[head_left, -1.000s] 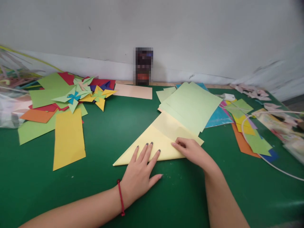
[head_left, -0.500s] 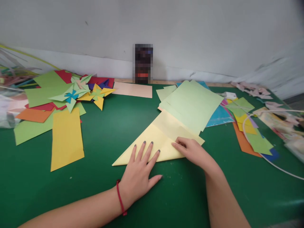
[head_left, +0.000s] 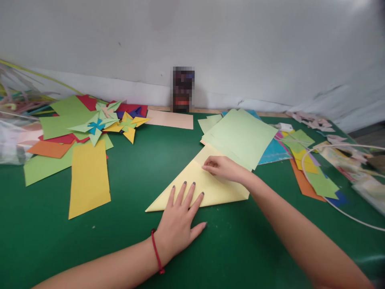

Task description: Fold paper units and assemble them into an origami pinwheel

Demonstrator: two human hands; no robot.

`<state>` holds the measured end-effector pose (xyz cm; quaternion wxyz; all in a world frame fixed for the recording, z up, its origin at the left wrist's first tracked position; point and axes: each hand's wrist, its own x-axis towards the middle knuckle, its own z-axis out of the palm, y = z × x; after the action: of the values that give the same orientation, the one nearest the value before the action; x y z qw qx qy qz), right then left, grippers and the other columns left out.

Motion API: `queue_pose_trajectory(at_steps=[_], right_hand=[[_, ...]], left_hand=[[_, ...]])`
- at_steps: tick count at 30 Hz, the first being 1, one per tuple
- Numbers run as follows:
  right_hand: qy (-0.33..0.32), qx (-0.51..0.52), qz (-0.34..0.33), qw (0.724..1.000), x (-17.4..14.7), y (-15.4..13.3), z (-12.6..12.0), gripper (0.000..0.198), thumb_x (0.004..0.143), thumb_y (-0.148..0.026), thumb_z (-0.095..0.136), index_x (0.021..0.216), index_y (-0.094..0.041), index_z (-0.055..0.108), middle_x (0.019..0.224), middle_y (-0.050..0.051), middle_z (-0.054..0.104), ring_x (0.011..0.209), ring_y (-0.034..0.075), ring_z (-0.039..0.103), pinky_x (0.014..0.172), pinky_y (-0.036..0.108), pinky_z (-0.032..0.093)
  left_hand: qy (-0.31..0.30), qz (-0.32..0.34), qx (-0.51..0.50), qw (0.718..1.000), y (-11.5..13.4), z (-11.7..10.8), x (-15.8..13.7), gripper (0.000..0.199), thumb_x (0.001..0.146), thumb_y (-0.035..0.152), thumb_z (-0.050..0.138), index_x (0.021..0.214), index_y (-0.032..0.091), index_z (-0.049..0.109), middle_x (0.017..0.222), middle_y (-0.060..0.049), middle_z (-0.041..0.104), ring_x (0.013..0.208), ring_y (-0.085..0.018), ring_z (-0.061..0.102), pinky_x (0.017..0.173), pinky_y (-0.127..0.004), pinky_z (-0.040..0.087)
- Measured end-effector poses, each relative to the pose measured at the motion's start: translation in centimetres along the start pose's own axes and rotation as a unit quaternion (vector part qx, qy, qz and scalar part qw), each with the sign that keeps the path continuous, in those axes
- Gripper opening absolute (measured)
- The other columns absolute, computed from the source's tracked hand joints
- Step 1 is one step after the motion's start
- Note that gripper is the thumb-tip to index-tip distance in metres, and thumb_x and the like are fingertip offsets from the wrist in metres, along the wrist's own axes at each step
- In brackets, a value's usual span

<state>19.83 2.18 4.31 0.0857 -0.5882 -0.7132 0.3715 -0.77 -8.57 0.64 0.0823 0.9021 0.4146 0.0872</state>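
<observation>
The left hand [head_left: 180, 218] lies flat, palm down, on the green table [head_left: 144, 160], its fingers [head_left: 190, 193] spread a little and stretched out straight so that the tips press on the near edge of the pale yellow folded sheet [head_left: 207, 184]; it grips nothing. A red cord [head_left: 157, 257] circles that wrist. The sheet is folded into a triangle, lying in the middle of the table with its long point toward the left. The right hand [head_left: 224, 168] rests on the upper part of the same sheet, fingers loosely curled and close together, tips down on the paper near the fold; whether they pinch an edge cannot be made out.

At the far left a clear plastic bag [head_left: 12, 140] is cut off by the frame. Beside it lies a heap of coloured paper with an orange piece [head_left: 49, 148], light green sheets [head_left: 60, 120] and folded paper stars [head_left: 105, 122] on top. A yellow strip [head_left: 88, 178] lies nearer, well apart from the triangle. A peach sheet [head_left: 171, 119] lies by the wall, next to a blurred dark object [head_left: 183, 89] that cannot be identified. A stack of pale green sheets [head_left: 240, 136] overlaps the triangle's far corner and covers a blue sheet [head_left: 273, 150]. To the right lie more scraps [head_left: 313, 176] and a white cord [head_left: 331, 200], with blurred, unreadable clutter at the edge.
</observation>
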Motion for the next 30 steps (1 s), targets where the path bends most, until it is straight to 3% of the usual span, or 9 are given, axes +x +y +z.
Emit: queue_pose_trajectory(at_steps=[3, 10, 19, 24, 30], right_hand=[[-0.020, 0.016, -0.038, 0.999, 1.2, -0.1, 0.0, 0.024, 0.083, -0.042, 0.049, 0.081, -0.020, 0.059, 0.075, 0.003, 0.064, 0.066, 0.015, 0.056, 0.058, 0.026, 0.040], [0.015, 0.032, -0.081, 0.996, 1.8, 0.0, 1.2, 0.025, 0.083, -0.041, 0.048, 0.071, -0.020, 0.054, 0.063, -0.002, 0.056, 0.057, 0.012, 0.049, 0.053, 0.024, 0.033], [0.034, 0.058, -0.058, 0.996, 2.2, 1.1, 1.7, 0.021, 0.081, -0.039, 0.053, 0.070, -0.021, 0.055, 0.062, -0.001, 0.059, 0.055, 0.012, 0.051, 0.051, 0.024, 0.037], [0.051, 0.061, -0.036, 0.996, 2.4, 1.4, 2.0, 0.023, 0.079, -0.041, 0.056, 0.067, -0.022, 0.054, 0.061, 0.000, 0.060, 0.052, 0.012, 0.051, 0.048, 0.025, 0.038], [0.064, 0.058, -0.018, 0.996, 2.2, 1.4, 2.1, 0.023, 0.079, -0.041, 0.057, 0.066, -0.022, 0.054, 0.061, 0.000, 0.061, 0.052, 0.012, 0.052, 0.047, 0.024, 0.040]], left_hand=[[0.005, -0.005, -0.005, 1.000, 0.0, 0.1, -0.1, 0.062, 0.086, 0.057, 0.031, 0.139, 0.025, 0.030, 0.147, -0.010, 0.026, 0.133, -0.035, 0.023, 0.104, -0.056, 0.022], [-0.001, -0.002, 0.004, 1.000, -0.1, 0.0, -0.2, 0.063, 0.086, 0.057, 0.031, 0.141, 0.026, 0.025, 0.147, -0.009, 0.025, 0.133, -0.034, 0.022, 0.105, -0.055, 0.021], [0.019, 0.058, 0.060, 0.996, -1.1, -0.1, 0.1, 0.071, 0.079, 0.059, 0.041, 0.139, 0.022, 0.030, 0.142, -0.011, 0.035, 0.129, -0.034, 0.031, 0.100, -0.050, 0.027], [0.058, 0.088, 0.086, 0.991, -2.2, 0.6, 0.3, 0.071, 0.078, 0.066, 0.035, 0.136, 0.025, 0.038, 0.134, -0.009, 0.047, 0.126, -0.031, 0.037, 0.101, -0.044, 0.024], [0.054, 0.096, 0.119, 0.987, -2.6, 0.8, 0.0, 0.065, 0.079, 0.063, 0.039, 0.134, 0.028, 0.039, 0.130, -0.008, 0.051, 0.125, -0.030, 0.036, 0.103, -0.045, 0.022]])
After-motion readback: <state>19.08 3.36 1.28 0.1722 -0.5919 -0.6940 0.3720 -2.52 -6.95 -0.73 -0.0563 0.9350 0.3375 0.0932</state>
